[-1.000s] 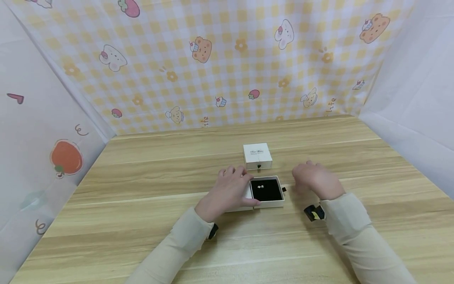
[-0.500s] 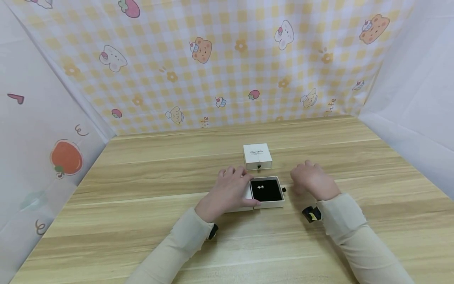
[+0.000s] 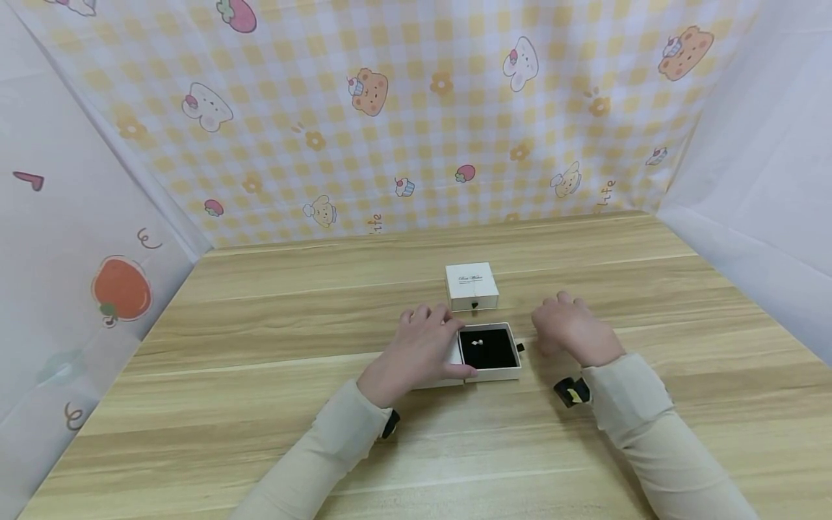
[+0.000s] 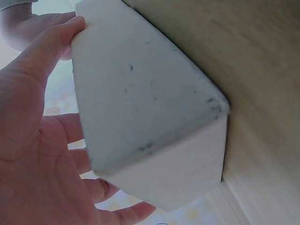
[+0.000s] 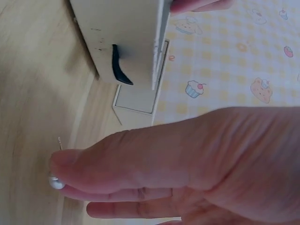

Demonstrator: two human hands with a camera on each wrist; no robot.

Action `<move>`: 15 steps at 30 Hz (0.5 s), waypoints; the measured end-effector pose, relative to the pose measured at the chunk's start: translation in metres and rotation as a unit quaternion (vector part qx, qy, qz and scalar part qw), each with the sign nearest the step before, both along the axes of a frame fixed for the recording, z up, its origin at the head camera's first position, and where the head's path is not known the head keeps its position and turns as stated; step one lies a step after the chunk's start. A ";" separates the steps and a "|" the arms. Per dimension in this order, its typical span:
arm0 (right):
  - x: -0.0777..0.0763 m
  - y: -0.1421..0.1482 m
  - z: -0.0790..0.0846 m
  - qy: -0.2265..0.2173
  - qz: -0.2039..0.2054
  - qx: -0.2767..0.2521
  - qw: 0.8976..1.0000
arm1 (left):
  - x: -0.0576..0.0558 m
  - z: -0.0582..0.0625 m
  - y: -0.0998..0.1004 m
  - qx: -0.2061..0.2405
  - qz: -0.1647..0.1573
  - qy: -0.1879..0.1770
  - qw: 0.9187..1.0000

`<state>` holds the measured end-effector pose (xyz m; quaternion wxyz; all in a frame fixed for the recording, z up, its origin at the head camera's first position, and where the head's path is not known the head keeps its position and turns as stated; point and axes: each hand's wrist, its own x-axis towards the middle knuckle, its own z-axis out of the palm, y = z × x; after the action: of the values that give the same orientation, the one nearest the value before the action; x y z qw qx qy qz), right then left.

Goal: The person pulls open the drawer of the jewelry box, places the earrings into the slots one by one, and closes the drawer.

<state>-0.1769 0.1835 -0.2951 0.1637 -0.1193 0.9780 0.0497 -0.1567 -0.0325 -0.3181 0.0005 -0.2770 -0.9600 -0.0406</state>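
My left hand (image 3: pixel 416 354) holds a white jewelry box (image 4: pixel 145 93) on the table, its thumb along the near side and its fingers over the far side. The box's drawer (image 3: pixel 494 375) is pulled out to the right, showing a black lining with a small earring (image 3: pixel 477 342) on its left part. A black pull tab (image 5: pixel 118 68) sticks out of the drawer's right end. Just right of that tab, my right hand (image 3: pixel 575 332) pinches a pearl stud earring (image 5: pixel 56 182) between thumb and finger. Its thin post points upward in the right wrist view.
Behind the drawer stands a second white box (image 3: pixel 471 282), closed, with printed lettering on top and a black tab at its front. The wooden table (image 3: pixel 260 310) reaches back to a yellow checked cloth (image 3: pixel 416 123). White cloths hang at both sides.
Early on, my right hand shifts slightly left towards the drawer, then stays nearly still. My left hand and both boxes keep their places.
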 end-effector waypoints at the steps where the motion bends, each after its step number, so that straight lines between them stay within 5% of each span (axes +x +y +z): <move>1: 0.000 0.000 0.000 0.001 0.001 0.000 1.000 | 0.000 0.000 0.000 0.000 0.000 0.000 1.000; 15: 0.004 0.000 0.015 0.070 0.038 -0.036 0.996 | -0.001 0.000 -0.001 -0.007 -0.006 -0.005 1.000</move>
<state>-0.1727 0.1834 -0.2800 0.0881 -0.1583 0.9830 0.0288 -0.1576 -0.0335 -0.3181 -0.0067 -0.2822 -0.9587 -0.0348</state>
